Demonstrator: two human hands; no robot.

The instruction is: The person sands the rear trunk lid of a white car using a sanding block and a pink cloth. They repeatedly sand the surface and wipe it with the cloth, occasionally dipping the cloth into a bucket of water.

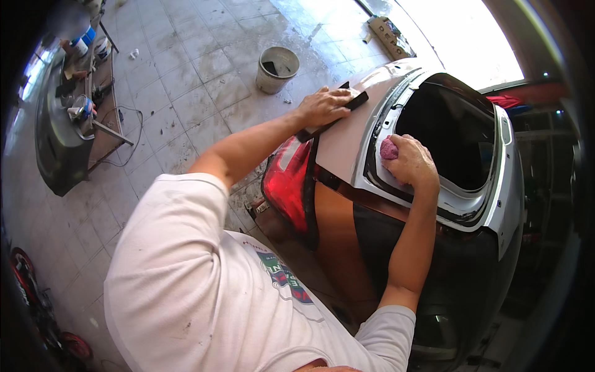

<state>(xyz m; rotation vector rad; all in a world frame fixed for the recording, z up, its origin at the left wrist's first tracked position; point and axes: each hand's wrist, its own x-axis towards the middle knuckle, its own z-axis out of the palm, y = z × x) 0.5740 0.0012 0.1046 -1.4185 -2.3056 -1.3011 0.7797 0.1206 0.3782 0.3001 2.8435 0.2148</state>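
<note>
My left hand (325, 106) is closed over a long black sanding block (357, 101), pressed flat on the pinkish, primer-coloured rear side panel (347, 141) of a car. In my right hand (414, 162) is a crumpled pink sponge (388, 149), held against the pale metal frame (384, 181) around the window opening (449, 133). The opening looks dark inside. Below the panel, nearer my body, sits a red tail light (286, 186). An orange-brown and black lower section (338, 217) of the car lies between my arms.
A grey bucket (277, 71) with something dark inside stands on the tiled floor (167, 80). To the left, a dark bumper (59, 139) rests by a stand with containers (83, 108). A cardboard box (390, 37) lies far back. A red wheeled thing (37, 297) stands lower left.
</note>
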